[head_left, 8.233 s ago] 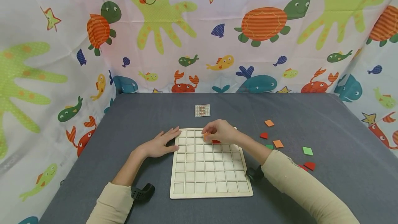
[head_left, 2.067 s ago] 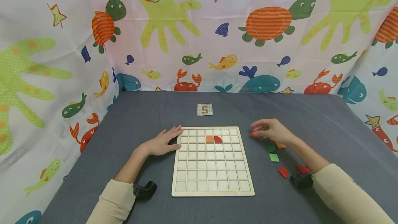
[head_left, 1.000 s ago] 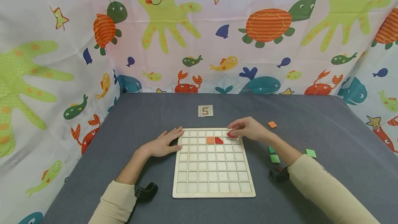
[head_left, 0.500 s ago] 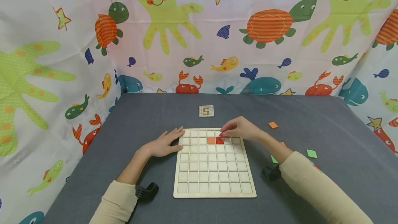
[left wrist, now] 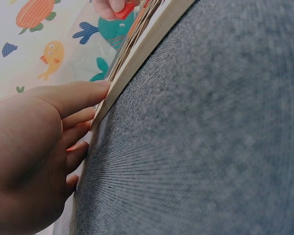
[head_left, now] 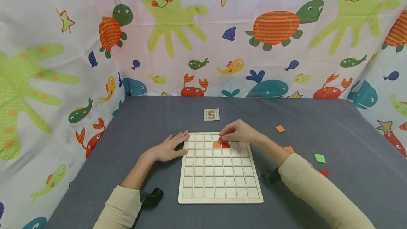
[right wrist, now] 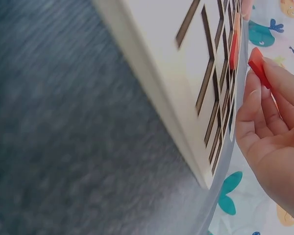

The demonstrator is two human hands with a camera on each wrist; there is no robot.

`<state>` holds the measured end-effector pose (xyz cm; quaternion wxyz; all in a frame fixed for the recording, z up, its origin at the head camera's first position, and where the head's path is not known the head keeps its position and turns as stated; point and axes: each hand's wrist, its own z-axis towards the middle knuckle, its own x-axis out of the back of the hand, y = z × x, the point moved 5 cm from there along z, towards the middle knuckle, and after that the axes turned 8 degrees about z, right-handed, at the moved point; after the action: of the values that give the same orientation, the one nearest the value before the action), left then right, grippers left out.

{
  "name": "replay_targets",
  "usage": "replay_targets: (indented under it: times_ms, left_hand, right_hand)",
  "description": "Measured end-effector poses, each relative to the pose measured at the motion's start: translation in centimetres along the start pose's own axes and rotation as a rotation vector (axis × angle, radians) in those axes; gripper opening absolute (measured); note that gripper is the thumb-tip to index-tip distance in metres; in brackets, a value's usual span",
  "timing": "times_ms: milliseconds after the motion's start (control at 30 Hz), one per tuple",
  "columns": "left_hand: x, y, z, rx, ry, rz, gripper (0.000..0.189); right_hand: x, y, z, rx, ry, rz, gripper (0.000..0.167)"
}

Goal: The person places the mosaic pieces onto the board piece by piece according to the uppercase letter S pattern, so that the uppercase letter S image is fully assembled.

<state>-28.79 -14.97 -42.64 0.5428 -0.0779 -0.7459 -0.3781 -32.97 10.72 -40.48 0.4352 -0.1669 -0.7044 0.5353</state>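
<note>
A pale wooden board [head_left: 220, 201] with a grid of square recesses lies on the table. In its second row an orange square tile [head_left: 217, 145] sits beside a red quarter-round tile [head_left: 225, 145]. My left hand [head_left: 168, 148] rests along the board's left edge, fingers extended; in the left wrist view the thumb [left wrist: 83, 95] touches the rim. Between thumb and fingers, my right hand [head_left: 238, 131] pinches a red tile [right wrist: 258, 67] just above the board's top rows, over the seated tiles. Its full outline is partly covered by the fingers.
Behind the board lies a small card [head_left: 211, 115] showing an S-shaped pattern on a grid. Loose tiles lie on the right: an orange one [head_left: 280, 129], another partly behind the arm, a green one [head_left: 319, 158] and a red one [head_left: 323, 172]. A printed curtain [head_left: 203, 45] hangs behind the table.
The orange square came down into the board first. Then my right hand took a red tile from the table's right side and carried it left over the board. My left hand stays at the edge.
</note>
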Motion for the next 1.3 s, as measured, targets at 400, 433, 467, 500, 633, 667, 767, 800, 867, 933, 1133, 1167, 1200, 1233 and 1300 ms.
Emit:
replay_targets:
  times_ms: [400,433,467,500,633,667,767,800,867,933,1133,1167,1200,1233,1300]
  left_hand:
    - [-0.2,0.1,0.2,0.016,-0.003,0.011,0.066]
    - [-0.2,0.1,0.2,0.021,-0.005,0.016,0.066]
    - [-0.2,0.1,0.2,0.025,-0.006,0.020,0.066]
    - [-0.3,0.1,0.2,0.028,-0.007,0.021,0.067]
    - [-0.4,-0.1,0.3,0.036,-0.009,0.027,0.067]
    - [-0.4,-0.1,0.4,0.036,-0.008,0.024,0.067]
    - [-0.5,-0.1,0.4,0.037,-0.004,0.026,0.067]
    - [-0.4,-0.1,0.4,0.037,-0.003,0.028,0.067]
    - [-0.5,-0.2,0.4,0.035,-0.001,0.033,0.067]
    - [-0.5,-0.2,0.4,0.034,0.000,0.035,0.067]
    - [-0.5,-0.5,0.4,0.041,0.004,0.038,0.067]
    - [-0.5,-0.5,0.4,0.043,0.006,0.039,0.067]
    - [-0.5,-0.5,0.4,0.044,0.006,0.040,0.067]
    - [-0.5,-0.5,0.4,0.046,0.007,0.040,0.067]
    - [-0.5,-0.5,0.3,0.048,0.009,0.041,0.067]
  right_hand:
    - [-1.6,-0.6,1.3,0.039,-0.029,0.005,0.018]
    - [-1.7,-0.7,1.4,0.045,-0.033,0.007,0.018]
    - [-1.9,-0.7,1.5,0.044,-0.035,0.009,0.018]
    - [-2.0,-0.7,1.6,0.045,-0.037,0.009,0.018]
    - [-2.6,-1.0,2.0,0.038,-0.042,0.006,0.019]
    - [-2.8,-1.1,2.1,0.036,-0.043,0.006,0.019]
    - [-3.1,-1.4,2.2,0.035,-0.050,0.004,0.019]
    - [-3.2,-1.5,2.2,0.035,-0.053,0.005,0.019]
    - [-3.4,-1.6,2.3,0.039,-0.058,0.005,0.019]
    - [-3.6,-1.5,2.4,0.037,-0.060,0.005,0.020]
    - [-4.1,-1.4,2.8,0.039,-0.059,-0.021,0.019]
    - [-4.2,-1.4,2.9,0.042,-0.061,-0.024,0.019]
    - [-4.2,-1.4,2.9,0.043,-0.063,-0.027,0.019]
    - [-4.3,-1.4,3.0,0.045,-0.064,-0.028,0.019]
    - [-4.3,-1.3,3.1,0.048,-0.062,-0.029,0.019]
